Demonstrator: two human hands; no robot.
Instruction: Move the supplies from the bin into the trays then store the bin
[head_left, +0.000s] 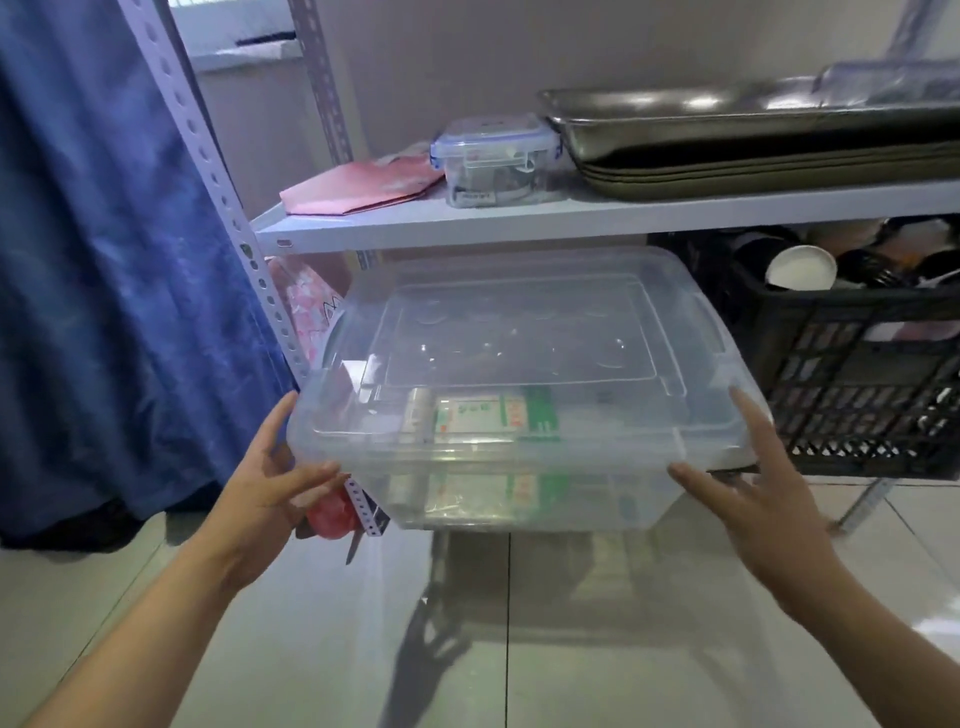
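Observation:
A clear plastic bin (519, 364) with its lid on is held level in front of the lower shelf, above the floor. Through its walls I see a green-and-white box (493, 415) and a silvery roll (418, 415) of supplies. My left hand (270, 483) grips the bin's near left corner, thumb up the side and fingers under the rim. My right hand (753, 488) grips the near right corner in the same way. A stack of metal trays (753, 140) lies on the upper shelf at the right.
The white shelf board (519, 221) also carries a small clip-lid box (493, 161) and a pink folder (358, 189). A black crate (857, 364) of cups fills the lower shelf's right side. Blue curtain (104, 260) hangs left, beside a perforated post (244, 244). Tiled floor lies below.

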